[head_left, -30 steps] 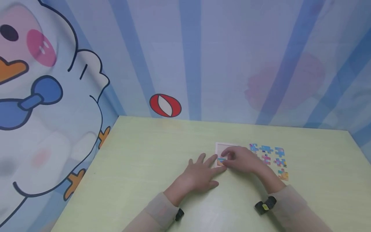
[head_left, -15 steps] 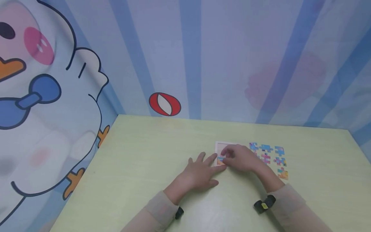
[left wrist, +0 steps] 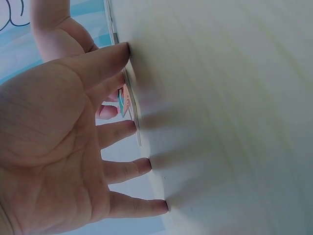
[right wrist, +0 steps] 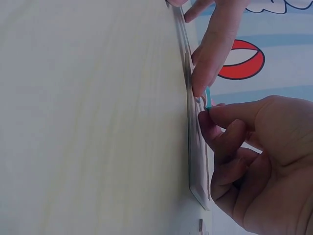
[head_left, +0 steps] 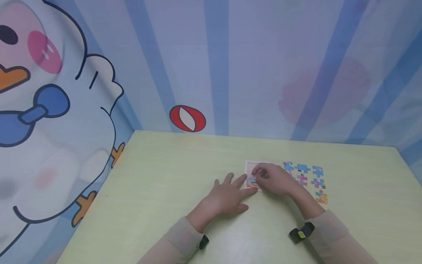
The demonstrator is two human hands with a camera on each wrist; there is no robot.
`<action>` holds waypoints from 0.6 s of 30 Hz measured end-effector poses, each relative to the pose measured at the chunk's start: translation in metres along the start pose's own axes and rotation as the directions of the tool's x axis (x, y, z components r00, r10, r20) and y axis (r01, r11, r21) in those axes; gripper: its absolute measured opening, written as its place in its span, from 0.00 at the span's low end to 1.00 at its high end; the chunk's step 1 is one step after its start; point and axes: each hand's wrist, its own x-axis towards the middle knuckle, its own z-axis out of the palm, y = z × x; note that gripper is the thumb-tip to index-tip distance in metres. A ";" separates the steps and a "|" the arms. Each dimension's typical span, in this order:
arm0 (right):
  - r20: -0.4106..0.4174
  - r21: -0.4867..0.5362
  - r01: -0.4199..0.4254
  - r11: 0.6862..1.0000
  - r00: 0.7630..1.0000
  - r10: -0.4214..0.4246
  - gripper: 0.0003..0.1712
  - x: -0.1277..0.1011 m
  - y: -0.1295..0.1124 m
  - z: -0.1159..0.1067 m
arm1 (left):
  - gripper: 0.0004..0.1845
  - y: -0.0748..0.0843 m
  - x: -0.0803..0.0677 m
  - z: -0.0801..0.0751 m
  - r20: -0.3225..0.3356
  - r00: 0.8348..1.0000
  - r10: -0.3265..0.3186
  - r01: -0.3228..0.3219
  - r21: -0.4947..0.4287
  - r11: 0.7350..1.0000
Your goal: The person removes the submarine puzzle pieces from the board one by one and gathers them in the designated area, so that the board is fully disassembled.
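A pale puzzle tray (head_left: 245, 169) lies on the table, partly hidden under my right hand (head_left: 276, 179). That hand's thumb and index finger pinch a small teal and orange jigsaw piece (right wrist: 208, 98), tilted on edge over the tray in the wrist views. A blue and orange patch of puzzle (head_left: 251, 183) shows in the tray's near left corner. My left hand (head_left: 227, 200) is spread palm down, with straight fingers; its index finger and thumb reach the tray's left and near edges. In the left wrist view its other fingertips (left wrist: 159, 205) rest on the table.
Several loose jigsaw pieces (head_left: 318, 171) lie in rough rows right of the tray, partly behind my right hand. An orange piece (head_left: 321, 197) is nearest me. A printed cloth backdrop (head_left: 257, 73) rises behind the pale table (head_left: 184, 157) and along its left side.
My right fingertips have shifted slightly right over the tray, and more of the blue and orange patch shows beside them. The left hand and the loose pieces have stayed put.
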 end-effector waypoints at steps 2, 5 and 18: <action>-0.010 0.001 -0.001 1.000 1.000 0.001 0.07 -0.001 0.001 0.000 | 0.33 0.000 0.000 0.000 0.003 1.000 -0.001 0.001 -0.003 1.000; -0.026 0.013 -0.025 1.000 0.999 0.025 0.08 -0.003 0.003 -0.003 | 0.33 0.000 0.000 0.000 0.010 1.000 -0.003 0.003 -0.007 1.000; -0.058 0.037 -0.092 0.995 0.994 0.094 0.10 -0.031 0.019 -0.035 | 0.33 0.000 0.004 0.004 0.012 1.000 -0.015 0.015 -0.013 1.000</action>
